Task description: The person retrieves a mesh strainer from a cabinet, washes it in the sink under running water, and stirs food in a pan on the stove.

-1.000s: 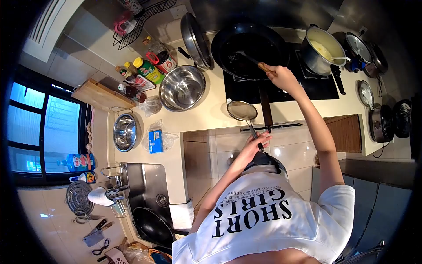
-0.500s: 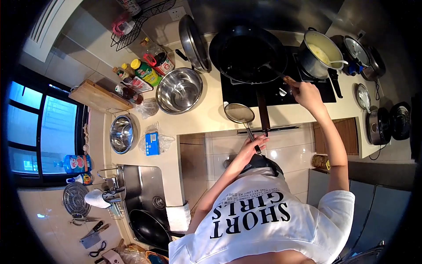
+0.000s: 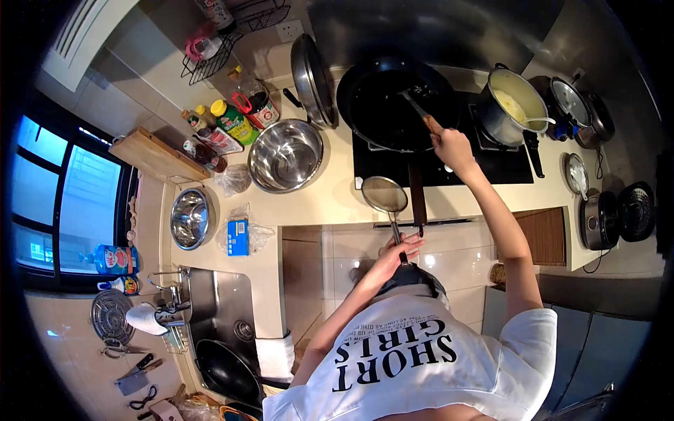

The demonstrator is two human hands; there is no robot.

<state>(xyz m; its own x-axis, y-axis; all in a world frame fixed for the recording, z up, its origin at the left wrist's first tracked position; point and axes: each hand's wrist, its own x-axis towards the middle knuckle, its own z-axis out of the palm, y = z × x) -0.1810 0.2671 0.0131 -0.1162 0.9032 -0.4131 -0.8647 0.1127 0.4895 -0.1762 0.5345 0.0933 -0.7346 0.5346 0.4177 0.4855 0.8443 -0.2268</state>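
Observation:
In the head view my right hand (image 3: 453, 149) grips the wooden handle of a spatula (image 3: 419, 111). The spatula's head reaches into a large black wok (image 3: 379, 116) on the stove, where its tip is hard to make out against the dark surface. My left hand (image 3: 398, 256) holds a round wire strainer (image 3: 385, 194) by its handle, fingers partly stretched out. This strainer sits at the counter's front edge, just left of the wok's long handle (image 3: 417, 193). The wok's handle points toward my body, and neither hand is on it.
Right of the wok stands a pot (image 3: 509, 116) with pale yellow contents and a ladle. To the left are a steel bowl (image 3: 286, 156), a lid (image 3: 312, 81), sauce bottles (image 3: 235, 123) and a smaller bowl (image 3: 191, 219). A sink (image 3: 221, 302) lies further left.
My right hand has moved left with the spatula, whose head now points farther up and left in the wok. The strainer stays in my left hand. The camera view has shifted slightly.

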